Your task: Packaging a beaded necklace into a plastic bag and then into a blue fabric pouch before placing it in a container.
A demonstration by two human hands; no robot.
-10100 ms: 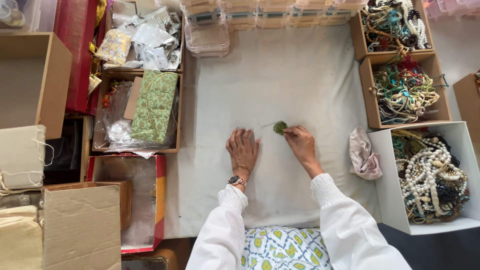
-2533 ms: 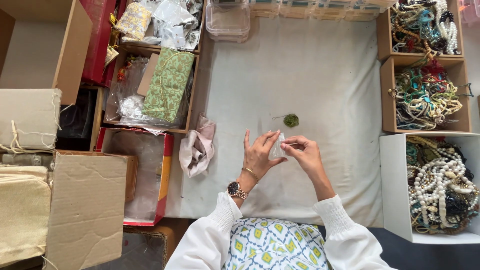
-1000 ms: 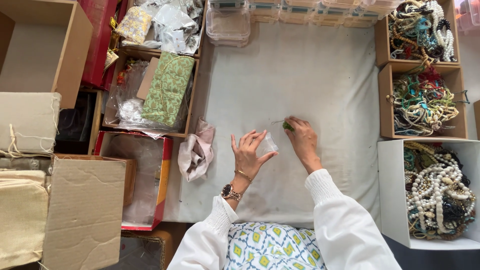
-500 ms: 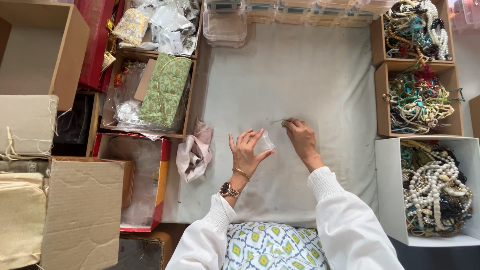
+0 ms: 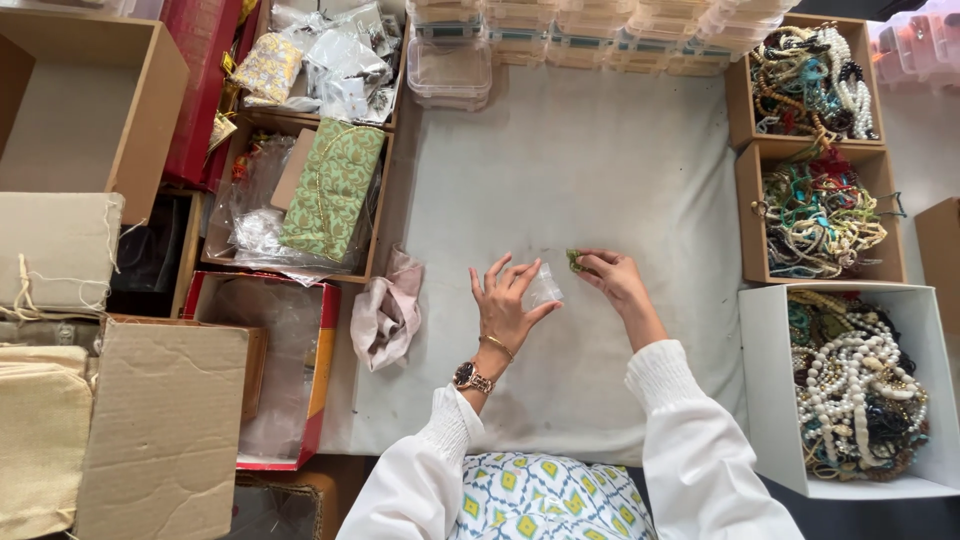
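Observation:
My left hand (image 5: 507, 305) holds a small clear plastic pouch (image 5: 545, 287) between thumb and fingers, lifted a little above the white cloth (image 5: 600, 160). My right hand (image 5: 612, 277) pinches a small bundle of green beads (image 5: 575, 261) at its fingertips, just to the right of the pouch and above the cloth. A thin string end trails from the beads. Both wrists wear white cuffed sleeves; the left has a watch and a bangle.
A crumpled pale pink cloth (image 5: 389, 313) lies left of my hands. Three boxes of mixed bead necklaces (image 5: 820, 210) stand along the right. Clear plastic cases (image 5: 450, 70) line the far edge. Boxes with a green embroidered pouch (image 5: 332, 188) and plastic bags fill the left.
My right hand has picked the green beads up off the cloth and drawn them toward the clear pouch in my left hand. The left hand has barely shifted.

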